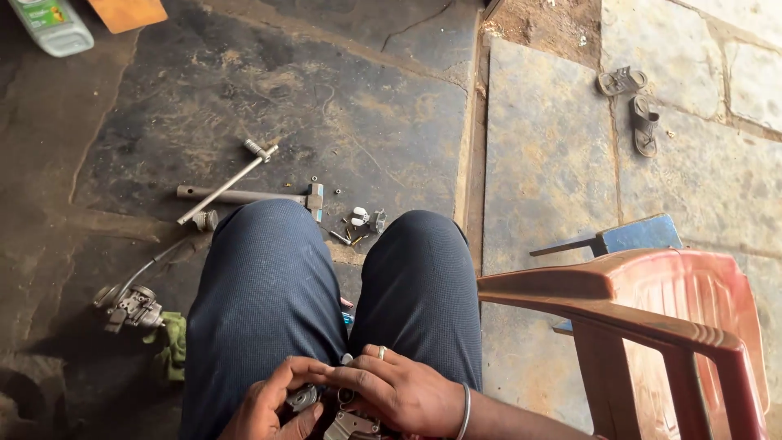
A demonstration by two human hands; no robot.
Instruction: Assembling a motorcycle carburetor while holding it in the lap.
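My left hand and right hand meet over my lap at 6 o'clock, both grasping a small metal part between them (a ring shows on a right finger, a bangle on that wrist). Its shape I cannot make out. On the floor at 12 o'clock lie a T-wrench and a hammer; a carburetor sits at 9 o'clock, a red chair at 3 o'clock, sandals at 1 o'clock.
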